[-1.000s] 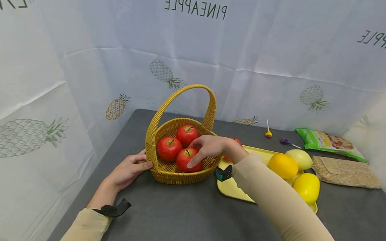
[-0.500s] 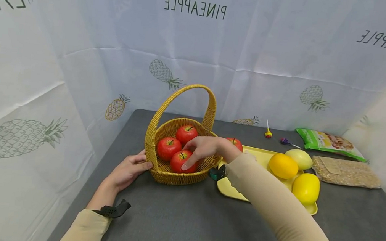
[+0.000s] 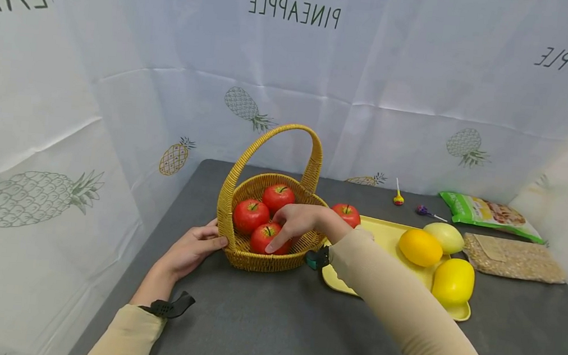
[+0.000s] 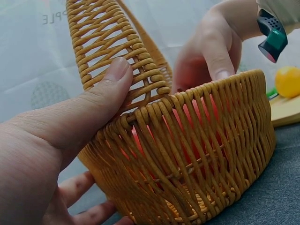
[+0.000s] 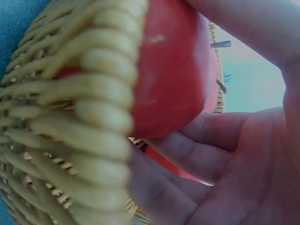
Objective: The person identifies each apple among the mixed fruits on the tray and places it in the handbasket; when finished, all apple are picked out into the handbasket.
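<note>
A yellow wicker basket (image 3: pixel 265 264) with a tall arched handle stands at the table's left, holding three red apples. The left hand (image 3: pixel 192 253) holds its left end; in the left wrist view the thumb (image 4: pixel 105 91) lies on the handle's base and the fingers rest along the outer wall. Inside the basket the right hand (image 3: pixel 299 221) grips the front apple (image 3: pixel 261 236), its thumb on the near side. The right wrist view shows that apple (image 5: pixel 168 70) right at the rim, with fingers curled beneath it. The other two apples (image 3: pixel 251 216) sit behind and left.
Right of the basket, a yellow tray (image 3: pixel 386 231) bears yellow and pale fruits (image 3: pixel 421 247), partly hidden by the right sleeve. Another apple (image 3: pixel 347 212) is at its left end. Farther back are two lollipops (image 3: pixel 398 199), a green packet (image 3: pixel 494 214) and a bag of grain (image 3: pixel 515 258).
The right hand and its apple have moved slightly left and down into the basket, uncovering the apple by the tray. The left hand stays at the basket's left end.
</note>
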A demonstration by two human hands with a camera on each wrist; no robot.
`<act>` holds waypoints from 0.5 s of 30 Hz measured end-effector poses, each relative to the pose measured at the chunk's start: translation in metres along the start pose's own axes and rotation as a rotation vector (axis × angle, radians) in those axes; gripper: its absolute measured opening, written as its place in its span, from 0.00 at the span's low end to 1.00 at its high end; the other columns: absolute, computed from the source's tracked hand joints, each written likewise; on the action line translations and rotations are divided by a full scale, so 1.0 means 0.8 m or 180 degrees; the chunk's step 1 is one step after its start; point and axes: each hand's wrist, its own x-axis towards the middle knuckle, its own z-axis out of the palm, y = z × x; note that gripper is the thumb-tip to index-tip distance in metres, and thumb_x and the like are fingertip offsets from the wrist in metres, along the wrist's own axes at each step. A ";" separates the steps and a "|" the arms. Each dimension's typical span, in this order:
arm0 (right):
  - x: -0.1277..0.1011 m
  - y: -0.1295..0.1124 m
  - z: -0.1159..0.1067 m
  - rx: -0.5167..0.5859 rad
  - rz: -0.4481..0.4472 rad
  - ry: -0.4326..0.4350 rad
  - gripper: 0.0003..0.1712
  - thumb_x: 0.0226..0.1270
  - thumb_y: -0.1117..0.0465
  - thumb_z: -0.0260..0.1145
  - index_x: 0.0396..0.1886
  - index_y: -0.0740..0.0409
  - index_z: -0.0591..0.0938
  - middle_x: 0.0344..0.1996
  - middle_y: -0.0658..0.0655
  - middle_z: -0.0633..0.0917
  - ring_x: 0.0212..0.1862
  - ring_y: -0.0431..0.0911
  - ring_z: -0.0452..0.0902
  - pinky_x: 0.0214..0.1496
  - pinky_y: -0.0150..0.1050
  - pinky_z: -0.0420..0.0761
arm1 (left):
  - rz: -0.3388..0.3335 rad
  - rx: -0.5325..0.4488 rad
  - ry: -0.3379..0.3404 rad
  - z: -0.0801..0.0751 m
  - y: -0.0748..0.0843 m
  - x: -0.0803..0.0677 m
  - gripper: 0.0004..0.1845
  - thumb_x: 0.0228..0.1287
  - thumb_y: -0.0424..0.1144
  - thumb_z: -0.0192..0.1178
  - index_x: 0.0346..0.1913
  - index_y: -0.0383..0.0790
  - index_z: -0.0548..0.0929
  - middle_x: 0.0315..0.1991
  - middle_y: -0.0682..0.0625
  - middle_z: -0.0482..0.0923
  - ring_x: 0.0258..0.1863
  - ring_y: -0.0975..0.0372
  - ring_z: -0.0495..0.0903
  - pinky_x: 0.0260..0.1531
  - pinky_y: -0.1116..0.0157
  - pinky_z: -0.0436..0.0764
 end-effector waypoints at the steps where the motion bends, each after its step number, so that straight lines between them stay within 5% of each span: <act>1: 0.001 0.000 0.001 -0.0010 0.0006 0.0009 0.37 0.56 0.43 0.80 0.59 0.57 0.79 0.50 0.50 0.81 0.52 0.46 0.76 0.53 0.40 0.80 | -0.0001 0.0005 0.0000 0.000 0.000 0.000 0.09 0.73 0.34 0.64 0.47 0.49 0.91 0.82 0.38 0.41 0.81 0.47 0.32 0.61 0.72 0.70; 15: 0.005 -0.003 0.008 -0.0115 0.0065 0.0121 0.42 0.55 0.38 0.79 0.62 0.58 0.78 0.50 0.49 0.81 0.55 0.46 0.74 0.59 0.44 0.76 | 0.0032 0.0019 -0.0010 0.001 0.001 0.000 0.09 0.73 0.33 0.63 0.48 0.47 0.91 0.82 0.38 0.42 0.81 0.46 0.33 0.62 0.73 0.70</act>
